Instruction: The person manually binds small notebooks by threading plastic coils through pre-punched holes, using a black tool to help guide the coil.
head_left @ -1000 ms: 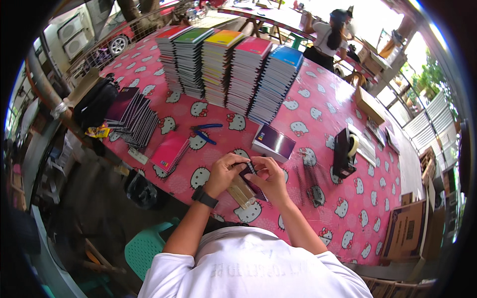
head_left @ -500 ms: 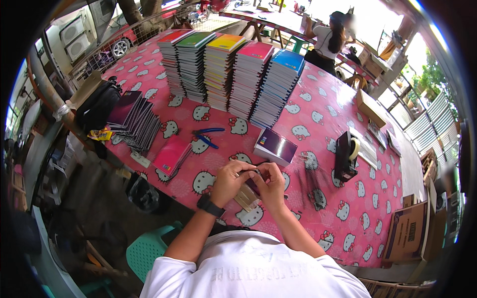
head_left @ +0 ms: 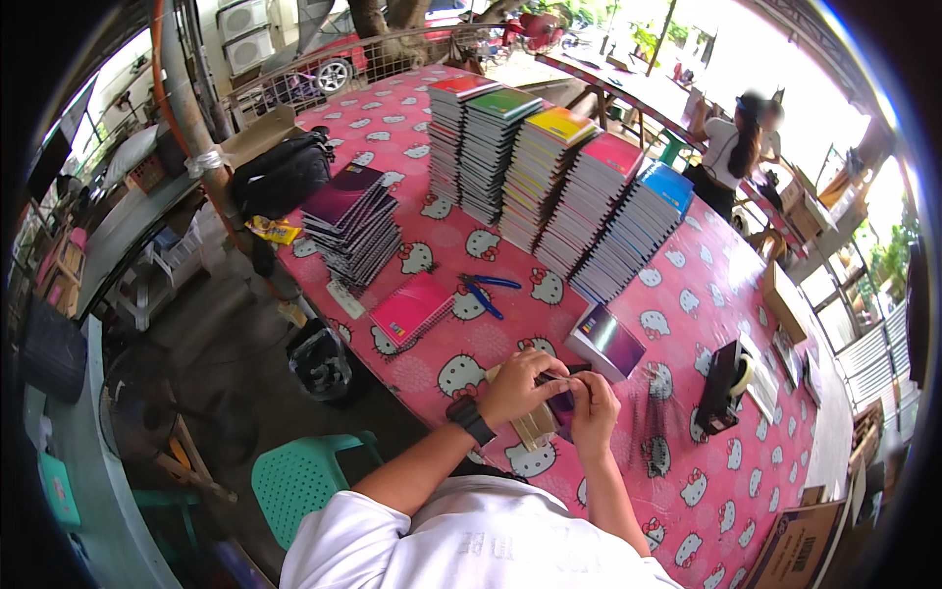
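Note:
My left hand, with a dark watch on the wrist, is closed at the edge of a dark purple notebook that is mostly hidden by the fingers. My right hand pinches at the same edge, its fingertips close to the left ones; any small part between them is too hidden to name. Beneath the left hand lies a tan block. Just beyond the hands sits a small stack of purple notebooks. Blue-handled cutting pliers and a pink notebook lie farther left.
Tall stacks of spiral notebooks stand across the table, beside a fanned purple pile. Loose black binding wires and a tape dispenser are on the right. A green stool stands at left; another person works behind.
My view has swung left, so the table and everything on it sit farther right. Both hands stay together at the purple notebook, with the fingers slightly shifted and more of its cover showing.

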The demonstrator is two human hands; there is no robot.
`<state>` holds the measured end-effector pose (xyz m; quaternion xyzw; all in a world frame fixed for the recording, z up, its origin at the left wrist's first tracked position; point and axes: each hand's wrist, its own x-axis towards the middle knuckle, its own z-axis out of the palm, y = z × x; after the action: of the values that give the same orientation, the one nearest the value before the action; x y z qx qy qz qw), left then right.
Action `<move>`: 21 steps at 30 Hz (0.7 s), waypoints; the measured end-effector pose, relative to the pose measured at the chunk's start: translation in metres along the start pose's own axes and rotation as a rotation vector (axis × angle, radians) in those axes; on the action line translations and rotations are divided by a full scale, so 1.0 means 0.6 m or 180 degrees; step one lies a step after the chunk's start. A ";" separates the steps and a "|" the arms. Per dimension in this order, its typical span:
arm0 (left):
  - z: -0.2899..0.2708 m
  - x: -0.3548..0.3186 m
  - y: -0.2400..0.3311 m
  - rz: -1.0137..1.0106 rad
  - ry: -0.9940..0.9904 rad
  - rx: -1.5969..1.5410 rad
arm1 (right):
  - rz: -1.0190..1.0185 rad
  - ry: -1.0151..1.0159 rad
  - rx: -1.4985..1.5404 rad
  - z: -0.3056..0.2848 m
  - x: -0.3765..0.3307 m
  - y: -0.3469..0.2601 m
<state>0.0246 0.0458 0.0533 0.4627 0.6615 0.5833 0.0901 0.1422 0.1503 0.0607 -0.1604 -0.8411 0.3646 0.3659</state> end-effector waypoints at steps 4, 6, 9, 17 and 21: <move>0.006 -0.010 -0.025 0.0366 -0.0067 0.0450 | -0.0077 -0.0080 -0.0214 -0.001 0.001 -0.010; 0.005 -0.009 -0.031 0.0475 -0.0066 0.0604 | -0.0143 -0.0141 -0.0276 -0.002 0.005 -0.015; -0.008 -0.003 -0.030 0.0526 -0.0064 0.0582 | -0.0093 -0.0418 -0.0320 -0.009 0.016 -0.015; -0.021 0.008 -0.024 0.0541 -0.0063 0.0641 | -0.0056 -0.0546 -0.0093 -0.006 0.020 -0.012; -0.121 0.043 -0.041 0.0548 0.0828 0.0265 | 0.0051 0.0367 0.0378 -0.022 0.035 0.000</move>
<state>-0.0499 0.0167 0.0651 0.4415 0.6491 0.6159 -0.0660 0.1373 0.1679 0.0774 -0.1658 -0.7943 0.4069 0.4196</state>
